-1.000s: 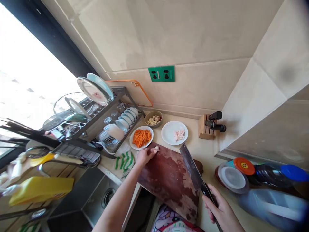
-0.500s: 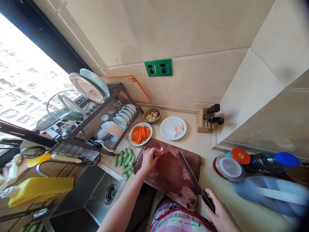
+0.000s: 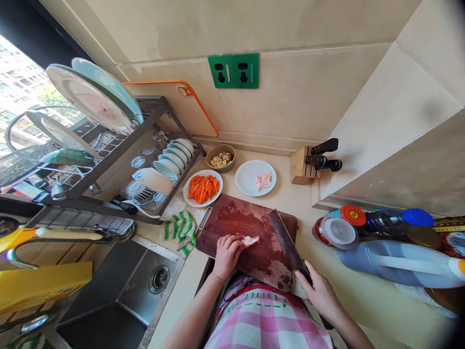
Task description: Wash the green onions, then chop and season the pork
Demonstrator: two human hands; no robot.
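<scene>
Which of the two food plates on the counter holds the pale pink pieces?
The right-hand plate, nearer the knife block; the left-hand plate is heaped with orange strips instead.

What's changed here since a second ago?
The left hand has brought the piece of meat from the far edge of the board toward the person, to around mid-board. The right hand still holds the knife; the orange strips stayed put.

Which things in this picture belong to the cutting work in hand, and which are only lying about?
Seemingly part of the work:
cleaver, held in the right hand
pale piece, at the left hand
cutting board
white plate with small pale pieces
orange strips, possibly

Apparently just lying about:
knife block
dish rack
striped cloth
large bluish bottle
</scene>
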